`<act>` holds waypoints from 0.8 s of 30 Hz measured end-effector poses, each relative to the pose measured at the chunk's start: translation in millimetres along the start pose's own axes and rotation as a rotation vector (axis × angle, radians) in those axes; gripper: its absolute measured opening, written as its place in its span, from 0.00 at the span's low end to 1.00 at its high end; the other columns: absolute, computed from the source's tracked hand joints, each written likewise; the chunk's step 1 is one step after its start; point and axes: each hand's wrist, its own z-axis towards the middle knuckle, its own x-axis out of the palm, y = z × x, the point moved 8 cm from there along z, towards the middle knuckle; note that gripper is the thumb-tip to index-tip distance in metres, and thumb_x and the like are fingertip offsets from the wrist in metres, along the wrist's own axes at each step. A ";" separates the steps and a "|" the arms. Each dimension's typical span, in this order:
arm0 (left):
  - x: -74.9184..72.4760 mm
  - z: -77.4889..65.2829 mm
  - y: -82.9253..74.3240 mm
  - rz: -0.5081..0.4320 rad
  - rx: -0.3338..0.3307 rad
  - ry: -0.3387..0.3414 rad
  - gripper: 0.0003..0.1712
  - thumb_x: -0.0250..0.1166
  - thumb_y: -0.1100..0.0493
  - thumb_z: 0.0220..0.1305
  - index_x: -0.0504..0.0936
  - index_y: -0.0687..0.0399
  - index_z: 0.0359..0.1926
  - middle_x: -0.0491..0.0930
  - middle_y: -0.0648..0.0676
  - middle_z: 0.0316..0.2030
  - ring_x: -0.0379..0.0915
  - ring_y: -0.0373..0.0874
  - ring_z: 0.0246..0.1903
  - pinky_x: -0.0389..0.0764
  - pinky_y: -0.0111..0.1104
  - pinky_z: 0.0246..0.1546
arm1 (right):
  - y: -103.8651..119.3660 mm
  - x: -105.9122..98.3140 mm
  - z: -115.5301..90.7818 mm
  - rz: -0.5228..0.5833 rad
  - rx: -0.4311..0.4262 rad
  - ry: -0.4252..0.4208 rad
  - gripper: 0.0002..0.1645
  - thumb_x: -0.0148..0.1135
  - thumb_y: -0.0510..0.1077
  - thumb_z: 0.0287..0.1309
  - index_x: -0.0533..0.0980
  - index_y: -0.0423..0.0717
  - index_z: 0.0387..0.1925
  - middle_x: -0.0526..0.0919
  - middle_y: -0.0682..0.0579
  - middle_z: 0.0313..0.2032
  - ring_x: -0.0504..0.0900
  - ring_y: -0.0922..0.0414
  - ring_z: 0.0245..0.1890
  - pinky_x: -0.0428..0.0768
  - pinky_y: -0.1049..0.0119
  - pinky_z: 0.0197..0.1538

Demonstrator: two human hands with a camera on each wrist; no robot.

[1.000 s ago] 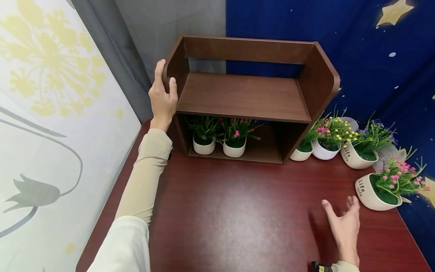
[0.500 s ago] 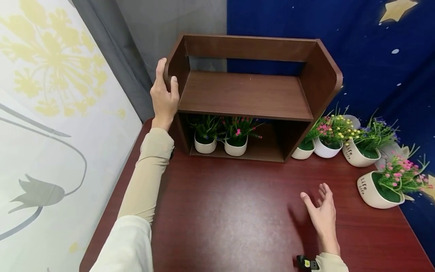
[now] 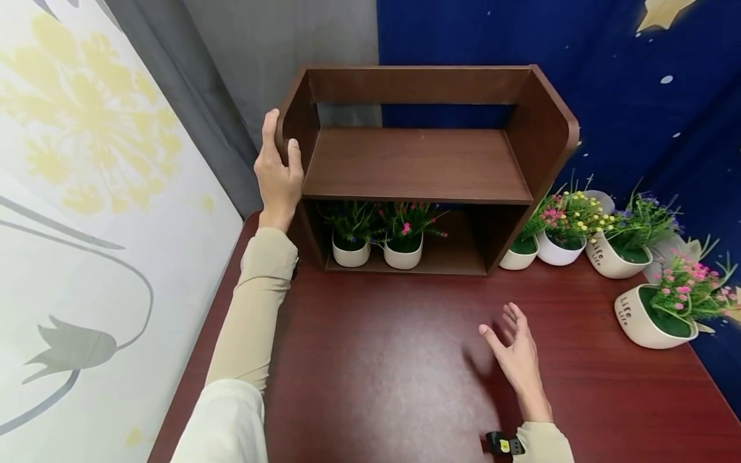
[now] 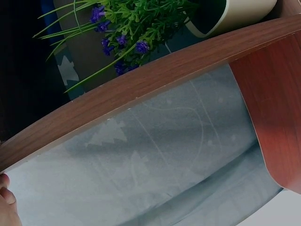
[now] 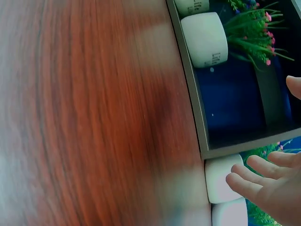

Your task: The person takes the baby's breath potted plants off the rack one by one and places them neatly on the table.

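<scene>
My left hand (image 3: 279,173) grips the left side panel of a brown wooden desk shelf (image 3: 417,164), thumb on the inner face and fingers on the outer side. Two potted plants in white pots, a blue-flowered one (image 3: 350,253) and a pink-flowered one (image 3: 403,254), stand in the shelf's lower compartment. Over the table, in front of the shelf's right end, my right hand (image 3: 517,357) is held with spread fingers and nothing in it. In the right wrist view its fingers (image 5: 251,181) show in front of the pots beside the shelf.
Right of the shelf stand several more potted plants: a partly hidden one (image 3: 518,257), one with pink and yellow flowers (image 3: 561,251), a blue-flowered one (image 3: 619,256) and a pink-flowered one (image 3: 654,318). A white patterned panel (image 3: 87,257) borders the dark red table (image 3: 370,360) on the left.
My right hand has moved left and a little forward, away from the pink-flowered pot at the far right. The left hand has kept its hold on the shelf.
</scene>
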 end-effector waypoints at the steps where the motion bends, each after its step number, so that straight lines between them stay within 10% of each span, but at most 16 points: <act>1: -0.1 -0.6 -0.7 -0.001 -0.001 -0.001 0.26 0.50 0.54 0.67 0.66 0.58 0.63 0.68 0.46 0.61 0.69 0.38 0.54 0.69 0.32 0.53 | 1.0 0.9 -0.3 0.003 -0.004 0.006 0.49 0.68 0.42 0.51 0.52 0.40 0.69 0.61 0.38 0.64 0.62 0.43 0.63 0.63 0.49 0.59; 24: -5.1 -1.4 -4.8 0.007 -0.002 -0.008 0.25 0.49 0.54 0.67 0.66 0.55 0.64 0.68 0.46 0.61 0.71 0.41 0.53 0.71 0.36 0.51 | 0.4 12.4 -9.0 -0.020 -0.020 0.056 0.47 0.67 0.47 0.53 0.54 0.39 0.68 0.64 0.38 0.62 0.65 0.44 0.61 0.64 0.57 0.57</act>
